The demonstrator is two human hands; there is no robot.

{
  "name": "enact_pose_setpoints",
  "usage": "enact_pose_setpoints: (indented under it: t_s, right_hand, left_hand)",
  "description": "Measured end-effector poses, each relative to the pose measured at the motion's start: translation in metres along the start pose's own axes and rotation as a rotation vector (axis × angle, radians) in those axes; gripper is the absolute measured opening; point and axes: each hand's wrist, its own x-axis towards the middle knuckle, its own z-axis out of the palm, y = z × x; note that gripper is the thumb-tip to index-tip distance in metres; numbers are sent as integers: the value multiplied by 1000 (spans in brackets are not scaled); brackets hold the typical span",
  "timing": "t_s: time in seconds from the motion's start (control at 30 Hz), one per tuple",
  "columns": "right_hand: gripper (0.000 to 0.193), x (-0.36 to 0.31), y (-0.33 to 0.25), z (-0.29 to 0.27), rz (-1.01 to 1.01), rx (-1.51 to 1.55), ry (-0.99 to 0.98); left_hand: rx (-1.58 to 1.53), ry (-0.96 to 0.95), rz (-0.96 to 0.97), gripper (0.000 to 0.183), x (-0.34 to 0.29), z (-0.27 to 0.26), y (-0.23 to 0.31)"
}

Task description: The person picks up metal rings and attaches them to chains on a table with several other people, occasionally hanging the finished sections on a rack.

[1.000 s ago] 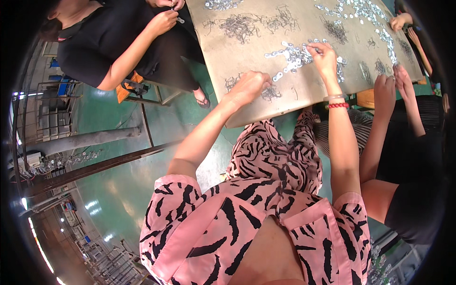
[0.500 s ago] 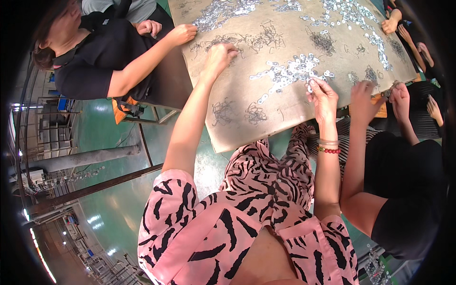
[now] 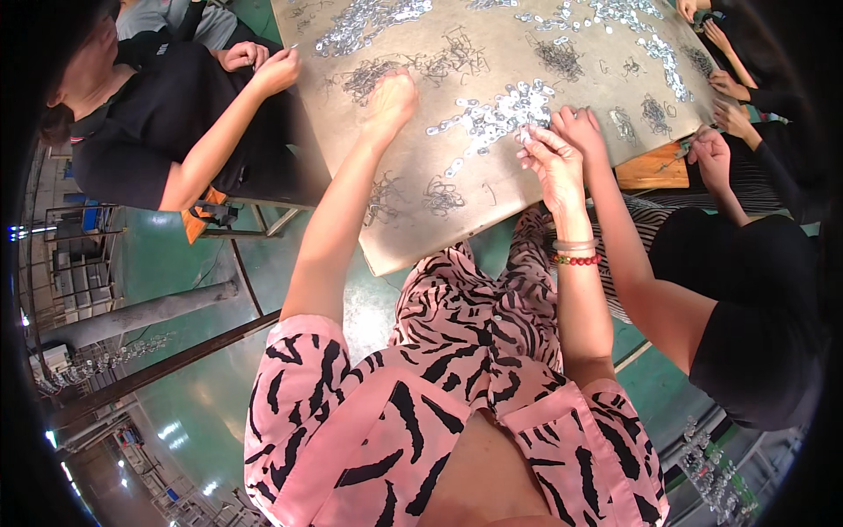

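Observation:
My left hand (image 3: 392, 101) is over the pile of thin dark wire hooks (image 3: 369, 81) on the tabletop. Its fingers are curled down and bunched, and whatever they grip is hidden behind the hand. Thumb and fingers of my right hand (image 3: 555, 162) pinch a small shiny metal tab (image 3: 527, 134), raised at the near edge of the table. Just beyond it lies a loose heap of silvery tabs with holes (image 3: 500, 114). A co-worker's hand (image 3: 580, 132) reaches in right beside my right hand, toward that heap.
The brown-covered table (image 3: 413, 237) carries more tab heaps (image 3: 369, 26) and wire clumps (image 3: 443, 195). A co-worker in black (image 3: 132, 132) sits at the left, another (image 3: 746, 334) close at my right. Other people's hands (image 3: 729, 88) work along the far right edge. An orange stool (image 3: 654, 169) stands there.
The view has shifted, so the table appears farther left. The right-hand co-worker's arm has swung in to the tab heap beside my right hand. The left co-worker's hand has lifted off the table.

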Motion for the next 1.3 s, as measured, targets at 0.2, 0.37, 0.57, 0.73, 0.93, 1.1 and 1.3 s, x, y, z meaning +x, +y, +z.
enact_pose_setpoints:
  t_s: [0.2, 0.37, 0.57, 0.73, 0.93, 1.1, 1.3]
  right_hand:
    - [20, -3, 1, -5, 145, 248, -83]
    - [16, -16, 10, -6, 429, 726, -296]
    - [13, -37, -4, 2, 524, 692, -522]
    - [13, -39, -12, -4, 552, 644, -551]
    - [13, -41, -15, -8, 490, 395, -397]
    - [16, -36, -24, -27, 43, -509, -34]
    - [17, 12, -25, -55, -578, -1126, 296]
  left_hand:
    - [-47, -231, 93, 24, -8, -33, -7]
    - [-1201, -559, -33, 20, -64, -91, 66]
    - [-1409, -702, 131, 20, -90, -93, 102]
    - [-1255, -699, 232, 19, -89, -88, 110]
    - [-1177, -659, 196, 13, -94, -85, 118]
    - [-1324, -526, 81, 13, -113, -81, 119]
    - [-1336, -462, -1, 9, -129, -81, 125]
